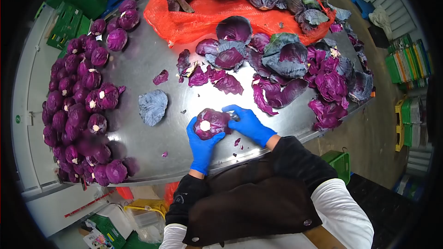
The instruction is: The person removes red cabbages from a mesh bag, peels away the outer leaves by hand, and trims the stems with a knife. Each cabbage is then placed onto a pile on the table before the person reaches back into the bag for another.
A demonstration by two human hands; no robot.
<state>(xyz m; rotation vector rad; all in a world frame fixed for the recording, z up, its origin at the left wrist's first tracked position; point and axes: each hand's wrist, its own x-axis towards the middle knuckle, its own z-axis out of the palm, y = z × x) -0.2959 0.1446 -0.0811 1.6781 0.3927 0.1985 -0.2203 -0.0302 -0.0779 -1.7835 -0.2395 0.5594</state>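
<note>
A red cabbage (213, 123) with its pale cut stem facing up is held just above or on the steel table, in front of my body. My left hand (201, 145), in a blue glove, wraps around its left and lower side. At the cabbage's right side is my right hand (251, 124), also gloved, its fingers closed around a small grey metal tool (235, 116) mostly hidden by them. A loose outer leaf (153, 107) lies to the left. Small purple scraps (237, 142) are scattered near my right wrist.
Many trimmed red cabbages (78, 115) are piled along the left end of the steel table (134, 60). Peeled leaves (281, 92) cover the right side. An orange mesh sack (207, 23) with cabbages lies at the back. A green crate (339, 163) stands below the right edge.
</note>
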